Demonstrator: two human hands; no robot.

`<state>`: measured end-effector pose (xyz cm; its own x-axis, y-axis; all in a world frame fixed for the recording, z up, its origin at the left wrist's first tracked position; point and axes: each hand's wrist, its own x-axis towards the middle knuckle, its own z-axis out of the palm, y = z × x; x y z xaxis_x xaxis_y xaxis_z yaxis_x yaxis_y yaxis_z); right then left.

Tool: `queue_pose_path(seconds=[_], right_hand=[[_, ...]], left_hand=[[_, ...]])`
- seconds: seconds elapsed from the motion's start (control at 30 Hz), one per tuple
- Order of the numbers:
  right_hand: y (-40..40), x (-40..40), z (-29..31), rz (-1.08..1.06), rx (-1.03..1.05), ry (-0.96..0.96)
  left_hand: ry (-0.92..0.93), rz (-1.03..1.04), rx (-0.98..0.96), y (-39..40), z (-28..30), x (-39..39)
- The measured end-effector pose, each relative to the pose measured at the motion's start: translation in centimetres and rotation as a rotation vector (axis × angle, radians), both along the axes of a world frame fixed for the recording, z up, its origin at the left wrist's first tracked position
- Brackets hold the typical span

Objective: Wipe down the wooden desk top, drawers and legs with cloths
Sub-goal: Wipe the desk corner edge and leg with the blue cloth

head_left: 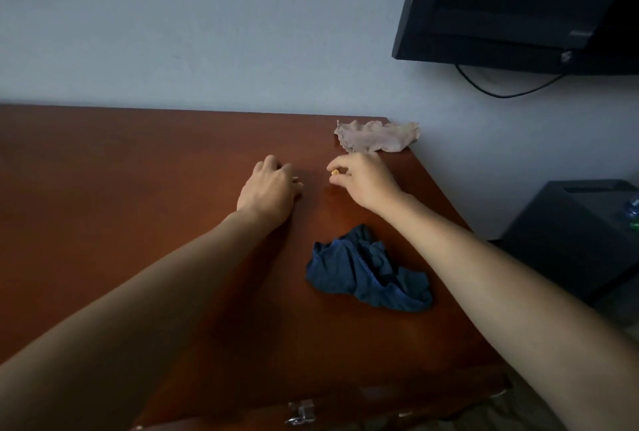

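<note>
The reddish-brown wooden desk top [138, 188] fills the lower view. A crumpled dark blue cloth [366, 275] lies on it near the right edge, between my forearms. At the far right corner, against the wall, lies a beige cloth [377, 136]. My left hand [269, 188] rests knuckles-up on the desk with its fingers curled under; whether it holds anything is hidden. To its right, just in front of the beige cloth, my right hand [363, 178] pinches a small golden object [334, 172] between thumb and fingertips. Neither hand touches a cloth.
A black wall-mounted screen [518, 5] with a hanging cable sits at the upper right. A dark box-like unit [570, 233] stands on the floor right of the desk. A metal latch [301, 411] shows on the desk's front edge.
</note>
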<state>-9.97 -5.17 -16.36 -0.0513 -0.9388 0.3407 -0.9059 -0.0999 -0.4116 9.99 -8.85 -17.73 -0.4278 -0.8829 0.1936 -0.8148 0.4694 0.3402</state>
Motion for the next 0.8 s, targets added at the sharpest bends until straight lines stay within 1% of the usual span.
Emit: queue_pose_path(seconds=[0.07,0.13,0.2,0.27,0.43,0.53,0.63,0.7,0.8], right_hand=[[-0.1,0.2,-0.4,0.049,0.046,0.176],[-0.1,0.3,-0.8,0.09,0.05,0.311],[0.1,0.3,-1.0,0.114,0.006,0.402],[0.4,0.2,-1.2,0.106,-0.006,0.44],[1.6,-0.2,-0.7,0.103,0.058,0.425],[3.0,-1.7,-0.4,0.073,0.106,0.403],[5.1,-4.3,-0.4,-0.001,0.14,0.295],[6.9,-6.4,-0.1,-0.073,0.148,0.173],[10.5,-10.3,1.1,-0.222,0.08,-0.015]], left_hand=[[-0.039,-0.035,-0.007,-1.2,0.3,-0.8],[-0.088,-0.094,-0.032,-2.0,0.7,-1.3],[-0.121,-0.148,-0.076,-2.0,1.1,-1.8],[-0.128,-0.163,-0.103,-1.6,1.4,-2.0],[-0.165,-0.188,-0.15,-0.7,1.5,-1.9],[-0.136,-0.222,-0.145,-0.2,1.4,-2.7],[-0.046,-0.263,-0.106,0.9,1.3,-4.9],[0.033,-0.277,-0.07,2.3,1.8,-7.1],[0.116,-0.318,-0.05,5.1,3.7,-11.7]])
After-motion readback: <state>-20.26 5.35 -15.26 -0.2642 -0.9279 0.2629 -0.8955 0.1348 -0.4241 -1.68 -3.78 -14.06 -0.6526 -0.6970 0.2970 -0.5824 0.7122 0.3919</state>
